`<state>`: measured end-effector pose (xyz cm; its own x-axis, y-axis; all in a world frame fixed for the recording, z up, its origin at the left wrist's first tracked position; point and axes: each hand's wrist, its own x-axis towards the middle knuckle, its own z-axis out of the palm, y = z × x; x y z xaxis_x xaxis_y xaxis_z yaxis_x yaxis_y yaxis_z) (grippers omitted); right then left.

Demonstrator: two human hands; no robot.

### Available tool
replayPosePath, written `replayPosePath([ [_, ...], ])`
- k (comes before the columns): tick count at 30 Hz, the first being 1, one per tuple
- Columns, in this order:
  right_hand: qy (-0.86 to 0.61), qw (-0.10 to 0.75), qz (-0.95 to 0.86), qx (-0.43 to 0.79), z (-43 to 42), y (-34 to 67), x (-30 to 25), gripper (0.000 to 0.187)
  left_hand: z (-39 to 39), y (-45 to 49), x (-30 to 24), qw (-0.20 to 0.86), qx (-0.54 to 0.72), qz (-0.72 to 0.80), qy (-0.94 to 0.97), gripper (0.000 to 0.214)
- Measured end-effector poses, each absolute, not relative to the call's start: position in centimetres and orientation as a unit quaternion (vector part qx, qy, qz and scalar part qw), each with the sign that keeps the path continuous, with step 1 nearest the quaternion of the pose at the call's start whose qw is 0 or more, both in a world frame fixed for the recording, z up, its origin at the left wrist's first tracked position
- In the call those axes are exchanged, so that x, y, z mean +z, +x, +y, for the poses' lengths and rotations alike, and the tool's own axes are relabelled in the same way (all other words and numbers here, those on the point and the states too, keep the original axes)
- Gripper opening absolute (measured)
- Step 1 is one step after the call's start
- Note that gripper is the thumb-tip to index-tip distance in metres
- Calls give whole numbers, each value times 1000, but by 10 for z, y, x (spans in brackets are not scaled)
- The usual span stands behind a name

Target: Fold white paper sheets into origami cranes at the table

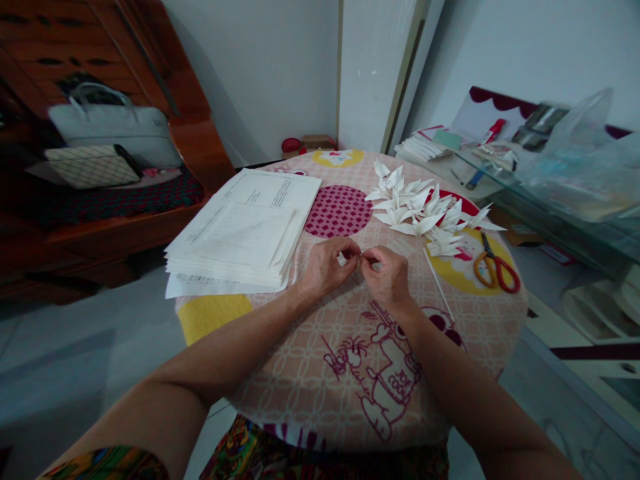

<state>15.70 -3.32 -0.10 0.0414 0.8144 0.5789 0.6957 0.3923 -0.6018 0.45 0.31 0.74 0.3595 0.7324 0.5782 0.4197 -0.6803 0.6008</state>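
Your left hand [325, 267] and your right hand [387, 277] meet over the middle of the round tabletop [300, 373], and both hands pinch the same small piece of white paper [343, 259]. The fingers [353, 250] of each hand are closed on it from their own side, with the fingertips almost touching each other. The paper is mostly hidden by them, so its shape cannot be told. It is held just above the cloth, between a dark red circle of the pattern and a cartoon dog drawing [395, 373]. On this drawing you can read the words "JOE COOL", upside down from your seat. To the left of your left hand lies a thick stack of printed sheets [245, 233]. Lines of text are on the top sheet, but they are too small to read. Behind your right hand, near the far edge, is a pile of folded white paper shapes [420, 213] with pointed wings. A thin white strip [439, 285] lies just beside your right hand, and scissors [495, 267] with orange-red handles rest farther to the right on a yellow circle. Beyond the tabletop on the right there is a clear plastic bag [580, 153] on a glass shelf, and on the left a grey handbag [115, 127] sits on a wooden bench.
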Motion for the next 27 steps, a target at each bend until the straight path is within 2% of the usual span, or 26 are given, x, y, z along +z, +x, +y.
replayPosePath([
  [14,-539,477,-688,97,-31,160,-5,12,10,-1,1,9,387,303,871,14],
  [27,-559,466,-680,88,-33,159,-2,9,8,-1,1,6,390,296,872,14],
])
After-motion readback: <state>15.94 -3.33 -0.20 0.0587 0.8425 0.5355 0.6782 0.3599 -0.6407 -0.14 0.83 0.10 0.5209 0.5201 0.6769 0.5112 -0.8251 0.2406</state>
